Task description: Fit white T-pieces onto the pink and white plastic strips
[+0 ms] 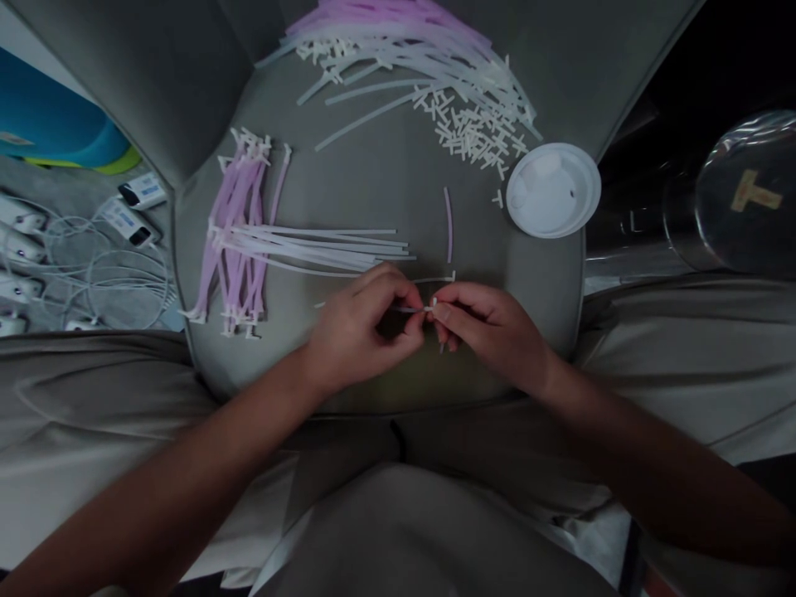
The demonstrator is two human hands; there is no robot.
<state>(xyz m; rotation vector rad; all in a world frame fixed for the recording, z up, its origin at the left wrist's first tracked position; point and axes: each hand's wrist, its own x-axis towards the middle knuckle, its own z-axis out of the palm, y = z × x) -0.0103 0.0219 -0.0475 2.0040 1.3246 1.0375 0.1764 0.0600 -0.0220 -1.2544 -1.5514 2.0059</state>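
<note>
My left hand (364, 327) pinches a thin clear tube (407, 309) near its end, fingers closed round it. My right hand (482, 323) pinches a small white T-shaped connector (433, 305) at the tube's tip. Both hands meet over the front of a round grey cushion (373, 182). Just behind them lie a clear tube with a connector (439, 279) and a short purple tube (448, 224).
Left on the cushion lie purple tubes (240, 240) and clear tubes (311, 245) with connectors fitted. At the back sit loose tubes (404, 50) and several white connectors (473, 133). A white plastic lid (553, 190) rests at right. Cables and small devices (93, 249) lie at far left.
</note>
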